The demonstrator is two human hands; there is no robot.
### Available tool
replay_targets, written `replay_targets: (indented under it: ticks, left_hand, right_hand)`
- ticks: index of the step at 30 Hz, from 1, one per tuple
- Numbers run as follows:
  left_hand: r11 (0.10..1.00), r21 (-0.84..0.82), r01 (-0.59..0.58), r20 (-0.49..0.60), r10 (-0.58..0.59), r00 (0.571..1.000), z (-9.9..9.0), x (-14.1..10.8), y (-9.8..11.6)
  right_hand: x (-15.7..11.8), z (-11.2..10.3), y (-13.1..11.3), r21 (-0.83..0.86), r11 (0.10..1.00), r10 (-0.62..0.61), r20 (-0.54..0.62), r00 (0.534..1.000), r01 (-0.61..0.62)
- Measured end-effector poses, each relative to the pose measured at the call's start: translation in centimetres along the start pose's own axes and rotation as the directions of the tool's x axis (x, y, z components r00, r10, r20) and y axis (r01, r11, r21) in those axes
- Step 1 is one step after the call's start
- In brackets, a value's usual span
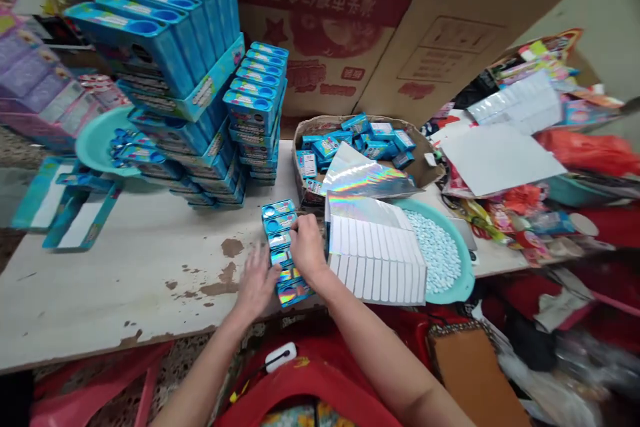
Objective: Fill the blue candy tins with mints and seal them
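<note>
Left hand (257,278)'s kinda blurry, grip spread against the row of blue boxes (280,222) on the bench (130,260). Right hand (309,248)'s curled at the row, can't tell if it's pinching anything. White-strip sheets (376,260) just beside.

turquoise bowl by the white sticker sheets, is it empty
No, small pale blue pieces show in the turquoise bowl, which the sticker sheets partly cover.

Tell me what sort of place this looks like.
Probably a small packing workshop: tall stacks of blue rectangular boxes, pale sheets of narrow rectangular labels, and a round turquoise plastic basin of small pale pellets.
</note>
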State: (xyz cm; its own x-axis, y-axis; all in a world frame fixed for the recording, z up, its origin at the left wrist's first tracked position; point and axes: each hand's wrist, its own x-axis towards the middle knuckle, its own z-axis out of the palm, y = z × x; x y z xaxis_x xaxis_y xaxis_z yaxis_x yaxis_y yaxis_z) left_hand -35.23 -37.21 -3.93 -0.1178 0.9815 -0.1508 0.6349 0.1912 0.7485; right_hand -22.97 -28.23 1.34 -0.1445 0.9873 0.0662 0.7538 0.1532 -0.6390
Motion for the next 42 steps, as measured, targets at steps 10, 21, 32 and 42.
replay_targets:
  ticks: [10,21,32,42]
  left_hand:
    - [0.911,0.146,-0.387,-0.096,0.402,0.911,-4.9,10.4,14.8]
    - [0.822,0.322,-0.471,0.365,0.351,0.862,13.1,20.3,23.3]
    - [0.892,-0.028,-0.452,0.344,0.433,0.833,12.1,20.6,24.2]
    - [0.907,0.044,-0.419,0.327,0.384,0.864,13.0,20.0,23.8]
  right_hand:
    - [-0.2,-12.7,6.8,-0.081,0.986,-0.169,-0.384,0.908,0.149]
    - [-0.8,-10.6,14.1,-0.231,0.971,-0.108,-0.217,0.970,0.056]
    - [4.5,-17.8,21.4,-0.422,0.906,-0.120,-0.340,0.933,-0.037]
    - [1.4,-17.1,20.8,-0.357,0.929,-0.201,-0.251,0.947,0.102]
